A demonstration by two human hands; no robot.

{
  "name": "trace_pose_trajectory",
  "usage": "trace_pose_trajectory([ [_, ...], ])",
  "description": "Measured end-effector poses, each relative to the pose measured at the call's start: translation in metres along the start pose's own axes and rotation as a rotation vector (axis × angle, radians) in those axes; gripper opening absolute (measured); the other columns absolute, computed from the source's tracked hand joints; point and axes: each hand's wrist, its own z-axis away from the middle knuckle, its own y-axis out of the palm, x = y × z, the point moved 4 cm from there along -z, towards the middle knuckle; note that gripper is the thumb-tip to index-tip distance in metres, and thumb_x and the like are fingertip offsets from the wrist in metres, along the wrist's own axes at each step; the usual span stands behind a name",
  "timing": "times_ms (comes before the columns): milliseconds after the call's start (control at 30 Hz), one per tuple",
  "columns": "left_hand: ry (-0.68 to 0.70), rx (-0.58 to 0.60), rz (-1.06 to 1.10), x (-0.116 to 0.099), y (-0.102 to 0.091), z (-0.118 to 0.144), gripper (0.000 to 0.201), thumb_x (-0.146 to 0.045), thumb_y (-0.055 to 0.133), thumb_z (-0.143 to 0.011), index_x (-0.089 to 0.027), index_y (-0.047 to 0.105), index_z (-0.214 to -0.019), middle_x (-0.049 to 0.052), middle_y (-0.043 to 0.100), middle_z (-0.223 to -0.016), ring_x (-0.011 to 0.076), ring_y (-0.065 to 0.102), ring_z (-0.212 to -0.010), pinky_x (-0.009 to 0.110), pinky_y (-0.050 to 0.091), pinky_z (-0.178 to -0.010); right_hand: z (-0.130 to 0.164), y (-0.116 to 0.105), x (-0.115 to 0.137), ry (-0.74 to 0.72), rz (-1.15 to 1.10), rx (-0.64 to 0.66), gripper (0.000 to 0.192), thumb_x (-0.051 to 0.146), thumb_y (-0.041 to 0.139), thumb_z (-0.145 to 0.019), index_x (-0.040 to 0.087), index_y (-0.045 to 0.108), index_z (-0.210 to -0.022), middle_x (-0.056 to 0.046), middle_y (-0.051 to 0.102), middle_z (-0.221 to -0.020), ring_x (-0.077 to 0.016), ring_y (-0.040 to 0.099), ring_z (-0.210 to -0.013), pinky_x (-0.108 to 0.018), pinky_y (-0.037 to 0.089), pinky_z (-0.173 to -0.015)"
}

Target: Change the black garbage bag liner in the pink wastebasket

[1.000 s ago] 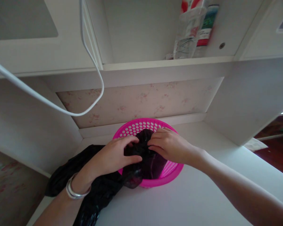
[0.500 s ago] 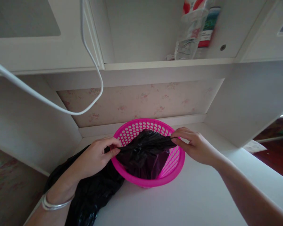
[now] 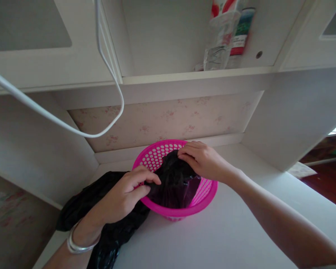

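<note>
A round pink perforated basket [image 3: 197, 201] sits on the white desk [image 3: 226, 231], near the back wall. A black plastic bag [image 3: 175, 183] lies bunched inside it. My left hand [image 3: 126, 194] pinches the bag's edge at the basket's left rim; a silver bangle is on that wrist. My right hand [image 3: 203, 160] grips the bag's edge over the far side of the basket. More black plastic bags [image 3: 86, 198] lie heaped on the desk under my left forearm.
A white cable [image 3: 106, 67] loops down from the upper left in front of the cabinet. On the shelf above stand a clear plastic bottle [image 3: 220, 41] and a red-and-green container [image 3: 240, 31]. A white side panel [image 3: 296, 119] closes the right.
Half a second ago both hands held the bag stretched wide across the basket. Now they are closer together again, with my right hand over the far rim and the bag slack inside.
</note>
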Motion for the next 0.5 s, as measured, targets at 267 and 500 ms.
trace_pose_trajectory([
  [267, 0.183, -0.173, -0.478, -0.009, -0.005, -0.009, 0.027, -0.034, 0.058, -0.1, -0.02, 0.072, -0.081, 0.003, 0.069, -0.075, 0.0196, 0.057, -0.078, 0.037, 0.042, -0.081, 0.006, -0.005, 0.001, 0.107, 0.022, -0.055, 0.023, 0.023, 0.043, -0.105, 0.017, 0.065, -0.101, -0.009, 0.069, -0.098, -0.0223, 0.062, -0.093, -0.035, 0.046, -0.086],
  [500, 0.313, -0.074, -0.16, 0.0, -0.034, 0.016, 0.016, -0.022, 0.062, -0.097, -0.023, 0.069, -0.082, 0.004, 0.071, -0.101, 0.0205, 0.061, -0.107, 0.036, 0.046, -0.097, 0.023, -0.017, -0.068, 0.648, -0.109, -0.329, 0.019, 0.031, 0.049, -0.096, 0.019, 0.064, -0.094, -0.007, 0.069, -0.086, -0.0229, 0.064, -0.081, -0.033, 0.046, -0.072],
])
